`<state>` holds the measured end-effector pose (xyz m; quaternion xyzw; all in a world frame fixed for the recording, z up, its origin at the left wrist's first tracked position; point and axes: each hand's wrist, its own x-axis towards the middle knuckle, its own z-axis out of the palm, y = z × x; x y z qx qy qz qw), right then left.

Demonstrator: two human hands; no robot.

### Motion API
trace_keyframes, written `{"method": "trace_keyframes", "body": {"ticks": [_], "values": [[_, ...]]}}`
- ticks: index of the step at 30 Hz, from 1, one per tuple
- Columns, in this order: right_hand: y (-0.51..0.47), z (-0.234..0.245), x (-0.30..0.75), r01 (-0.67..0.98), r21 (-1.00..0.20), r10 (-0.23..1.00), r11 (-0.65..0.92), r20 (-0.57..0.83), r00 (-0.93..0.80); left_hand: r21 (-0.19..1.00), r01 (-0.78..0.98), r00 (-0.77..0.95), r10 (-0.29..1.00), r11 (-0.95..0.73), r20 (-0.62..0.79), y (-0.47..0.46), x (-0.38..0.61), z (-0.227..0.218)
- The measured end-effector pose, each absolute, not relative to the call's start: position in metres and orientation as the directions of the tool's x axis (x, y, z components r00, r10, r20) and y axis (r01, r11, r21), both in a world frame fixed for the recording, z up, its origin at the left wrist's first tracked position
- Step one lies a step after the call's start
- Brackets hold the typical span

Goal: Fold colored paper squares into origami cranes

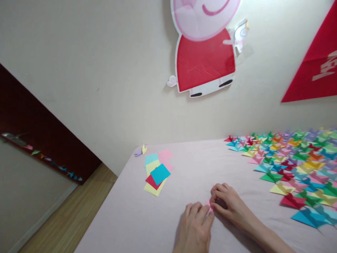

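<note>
A small piece of pink origami paper [209,206] lies low on the pale pink tabletop, mostly covered by my fingers, so its folded shape is hard to make out. My left hand [195,226] comes from below with its fingers bent down and closed at the paper's left side. On the other side, my right hand [229,204] has its fingers curled in, with thumb and fingertips pinching the paper's right edge. Beyond my left hand, loose square sheets [160,174] in blue, red, yellow and pink overlap in a pile.
Rows of many-coloured folded paper cranes [295,165] fill the table's right side. Two small folded pieces, one yellow [144,149] and one purple [138,153], sit at the far left corner. A wall stands behind, with a cartoon pig cutout [205,61]. A brown door [39,130] is at left.
</note>
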<state>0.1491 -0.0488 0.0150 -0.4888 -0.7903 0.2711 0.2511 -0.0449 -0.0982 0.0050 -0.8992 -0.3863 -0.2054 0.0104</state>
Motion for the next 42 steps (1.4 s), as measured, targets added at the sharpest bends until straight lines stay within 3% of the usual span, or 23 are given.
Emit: {"method": "trace_keyframes", "body": {"ticks": [18,27,30,35,39,42], "values": [[-0.05,0.012,0.149,0.659,-0.684,0.935,0.314,0.103,-0.339,0.036,0.755,0.594,0.706,-0.655,0.386,-0.101,-0.04,-0.001],[-0.045,0.017,0.155,0.575,-0.775,0.94,0.262,0.07,-0.334,0.02,0.761,0.588,0.702,-0.649,0.403,-0.104,-0.043,-0.004],[-0.048,0.021,0.158,0.547,-0.796,0.946,0.258,0.091,-0.313,0.045,0.767,0.582,0.722,-0.641,0.374,-0.105,-0.039,-0.003],[-0.058,0.015,0.159,0.651,-0.698,0.95,0.299,0.153,-0.272,0.108,0.811,0.526,0.798,-0.575,0.294,-0.109,-0.024,0.005],[-0.066,0.012,0.157,0.701,-0.636,0.945,0.323,0.177,-0.274,0.309,0.804,0.444,0.858,-0.509,0.257,-0.105,-0.023,0.019],[-0.068,0.013,0.155,0.724,-0.613,0.948,0.317,0.189,-0.254,0.391,0.731,0.487,0.829,-0.56,0.276,-0.094,-0.032,0.025]]}}
